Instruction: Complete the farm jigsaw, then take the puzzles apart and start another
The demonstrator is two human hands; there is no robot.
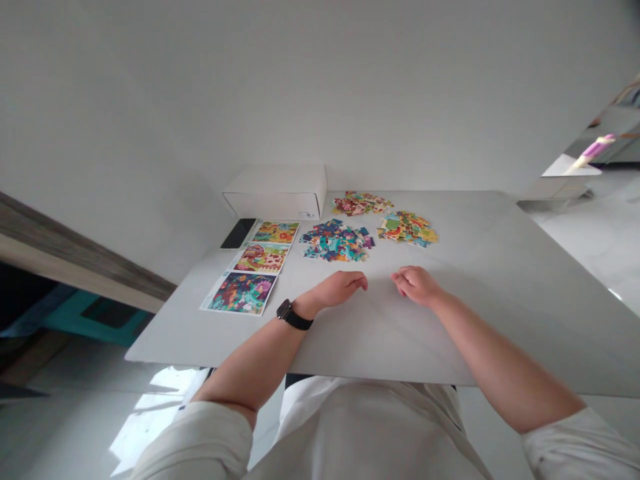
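My left hand (340,289) rests on the white table (500,280), fingers curled loosely, a black watch (293,315) on its wrist. My right hand (415,283) lies a short way to its right, fingers also curled under, nothing visible in either. Beyond the hands lie three heaps of loose puzzle pieces: a blue heap (336,240) nearest, an orange-green heap (407,228) to the right, a pink heap (361,203) farther back.
Three picture cards lie in a row at the left: a dark blue one (241,292), a red barn one (261,257), an orange one (276,232). A black phone (239,233) and a white box (277,191) sit behind them by the wall.
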